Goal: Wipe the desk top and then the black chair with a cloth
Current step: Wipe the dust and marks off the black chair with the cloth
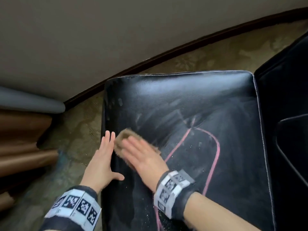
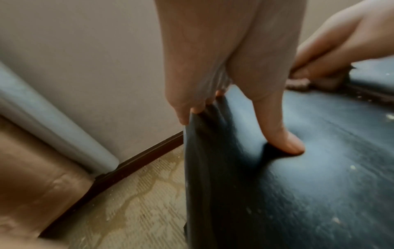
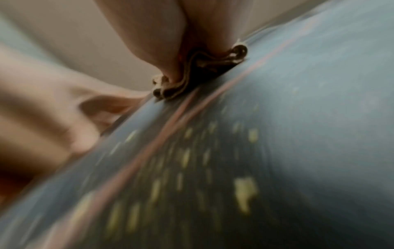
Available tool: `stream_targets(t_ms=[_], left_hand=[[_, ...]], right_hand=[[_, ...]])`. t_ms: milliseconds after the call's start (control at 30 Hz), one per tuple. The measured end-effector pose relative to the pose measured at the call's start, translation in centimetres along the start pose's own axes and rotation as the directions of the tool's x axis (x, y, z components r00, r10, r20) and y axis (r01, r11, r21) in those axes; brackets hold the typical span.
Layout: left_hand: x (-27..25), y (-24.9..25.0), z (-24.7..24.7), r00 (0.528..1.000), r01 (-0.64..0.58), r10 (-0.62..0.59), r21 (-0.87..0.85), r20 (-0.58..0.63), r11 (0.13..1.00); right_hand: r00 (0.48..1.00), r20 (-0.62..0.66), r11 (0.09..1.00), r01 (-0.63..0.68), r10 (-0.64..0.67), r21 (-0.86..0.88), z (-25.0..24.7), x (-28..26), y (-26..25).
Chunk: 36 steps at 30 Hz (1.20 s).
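Right hand [image 1: 143, 157] lies flat, fingers straight, pressing a folded tan cloth [image 1: 124, 136] onto the black chair seat [image 1: 191, 105] near its left edge. Motion blur on the hand and cloth in the head view. Right wrist view: cloth [image 3: 200, 67] is bunched in layered folds under the palm, edges curling out on both sides, touching the seat [image 3: 298, 134].

Left hand [image 1: 101, 162] is on the seat's left edge, just beside the cloth but not touching it. Fingers extended down the side, thumb [image 2: 283, 139] spread and pressing into the top, denting the padding. Left wrist view: fingertips [image 2: 187, 109] run along the seam at the side panel [image 2: 204, 168]. It braces the seat, nothing clamped in it.

Seat: black leatherette cushion, light stitched piping round the rim, glossy with pale dusty smears across the middle. Pink line [image 1: 215, 157] drawn in a rounded loop on the near half. Pale specks [image 3: 185, 156] scattered inside the loop area, blurred.

Chair stands on patterned beige carpet [image 1: 75, 130], near a dark skirting board [image 1: 150, 64] and a grey wall [image 1: 100, 30]. Brown and grey curtain folds [image 1: 25, 130] at left. Both wrists carry marker-tag bands [image 1: 170, 189].
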<state>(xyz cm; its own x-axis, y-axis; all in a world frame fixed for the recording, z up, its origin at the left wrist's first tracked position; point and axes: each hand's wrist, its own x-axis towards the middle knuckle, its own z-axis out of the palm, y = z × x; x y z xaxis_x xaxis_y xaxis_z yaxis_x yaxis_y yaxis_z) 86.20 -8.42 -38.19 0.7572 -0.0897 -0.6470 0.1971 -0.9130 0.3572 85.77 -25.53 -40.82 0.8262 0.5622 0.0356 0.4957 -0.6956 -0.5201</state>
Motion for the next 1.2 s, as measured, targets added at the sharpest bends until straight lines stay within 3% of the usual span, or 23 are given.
stream_targets(t_ms=[67, 100, 133, 200, 267, 300, 367, 433, 500, 533, 600, 667, 700, 767, 833, 933, 967, 1033, 1133, 1167, 1200], left_hand=[[-0.1, -0.2, 0.0, 1.0, 0.015, -0.014, 0.013, -0.011, 1.0], [-0.1, -0.2, 0.1, 1.0, 0.014, -0.014, 0.022, -0.021, 1.0], [-0.2, -0.2, 0.1, 0.999, 0.015, -0.014, 0.033, -0.029, 0.999], [-0.1, 0.2, 0.1, 0.999, 0.024, -0.023, 0.047, -0.03, 0.999], [0.0, 0.5, 0.0, 0.999, 0.037, -0.036, 0.056, -0.032, 0.998], [0.1, 0.7, -0.1, 0.999, 0.04, -0.038, 0.067, -0.029, 0.997], [0.2, 0.7, -0.1, 0.999, 0.045, -0.043, 0.082, -0.021, 0.996], [0.1, 0.5, -0.2, 0.999, 0.05, -0.049, 0.072, -0.018, 0.996], [0.2, 0.5, -0.1, 0.999, 0.046, -0.045, 0.061, -0.017, 0.997], [0.2, 0.5, -0.2, 0.999, 0.043, -0.042, 0.069, -0.012, 0.997], [0.2, 0.8, -0.4, 0.999, 0.04, -0.04, 0.084, -0.001, 0.996], [-0.1, 1.0, -0.7, 0.999, 0.033, -0.032, 0.126, -0.007, 0.992], [-0.4, 1.0, -0.7, 1.0, 0.026, -0.025, 0.169, -0.01, 0.985], [-2.1, 0.4, -0.3, 1.0, 0.013, -0.015, 0.256, 0.004, 0.967], [-4.5, -0.2, 0.9, 0.998, 0.01, -0.026, 0.291, 0.051, 0.957], [-6.7, -0.1, 2.6, 0.995, 0.059, -0.08, 0.279, 0.065, 0.958], [-6.7, 0.0, 2.8, 0.993, 0.073, -0.097, 0.314, 0.062, 0.947], [-6.0, 0.2, 2.7, 0.991, 0.074, -0.114, 0.402, 0.076, 0.912], [-5.7, 0.1, 2.4, 0.985, 0.08, -0.138, 0.441, 0.1, 0.894], [-5.8, 0.1, 2.4, 0.986, 0.076, -0.135, 0.448, 0.101, 0.891], [-5.8, 0.1, 2.4, 0.987, 0.073, -0.132, 0.458, 0.097, 0.886]], right_hand=[[0.976, 0.091, 0.98, 0.195, -0.197, 0.031, -1.4, 0.4, 0.8], [0.973, 0.055, 0.974, 0.221, -0.223, 0.042, -2.2, 1.1, 2.6], [0.984, -0.003, 0.982, 0.181, -0.181, 0.05, -3.0, 1.8, 4.6], [0.993, -0.087, 0.997, -0.078, 0.079, 0.016, -4.6, 3.4, 7.8], [0.931, -0.158, 0.941, -0.337, 0.329, -0.025, -3.3, 3.7, 7.1], [0.928, -0.14, 0.932, -0.356, 0.345, -0.064, -1.9, 3.1, 5.2], [0.988, -0.004, 0.981, -0.152, 0.153, -0.121, 1.2, 0.7, 0.9], [0.99, 0.101, 0.992, 0.105, -0.098, -0.065, 0.7, -0.2, 0.1], [0.975, 0.025, 0.975, 0.22, -0.219, -0.024, -1.6, 1.0, 3.2], [0.978, -0.058, 0.979, 0.198, -0.201, -0.053, -2.7, 1.8, 5.3], [0.99, -0.14, 0.994, -0.046, 0.032, -0.095, -4.2, 2.9, 7.8], [0.956, -0.168, 0.956, -0.262, 0.239, -0.131, -2.4, 2.4, 5.7], [0.963, -0.122, 0.956, -0.257, 0.24, -0.143, -0.7, 1.3, 3.7], [0.999, 0.017, 0.996, -0.043, 0.045, -0.079, 2.4, -2.1, -0.9], [0.982, 0.126, 0.99, 0.142, -0.142, 0.004, 3.6, -6.0, -3.7], [0.952, 0.171, 0.966, 0.243, -0.256, 0.09, 1.8, -6.7, -2.9], [0.959, 0.126, 0.961, 0.233, -0.252, 0.147, 0.7, -5.7, -1.7], [0.992, 0.024, 0.981, 0.122, -0.128, 0.153, -0.9, -3.5, 1.7], [0.99, 0.053, 0.99, -0.132, 0.129, 0.042, -0.8, -3.0, 2.1], [0.988, 0.063, 0.987, -0.148, 0.143, 0.07, 0.0, -4.3, 0.6], [0.994, 0.073, 0.994, -0.081, 0.076, 0.072, 1.2, -5.6, -1.0]])
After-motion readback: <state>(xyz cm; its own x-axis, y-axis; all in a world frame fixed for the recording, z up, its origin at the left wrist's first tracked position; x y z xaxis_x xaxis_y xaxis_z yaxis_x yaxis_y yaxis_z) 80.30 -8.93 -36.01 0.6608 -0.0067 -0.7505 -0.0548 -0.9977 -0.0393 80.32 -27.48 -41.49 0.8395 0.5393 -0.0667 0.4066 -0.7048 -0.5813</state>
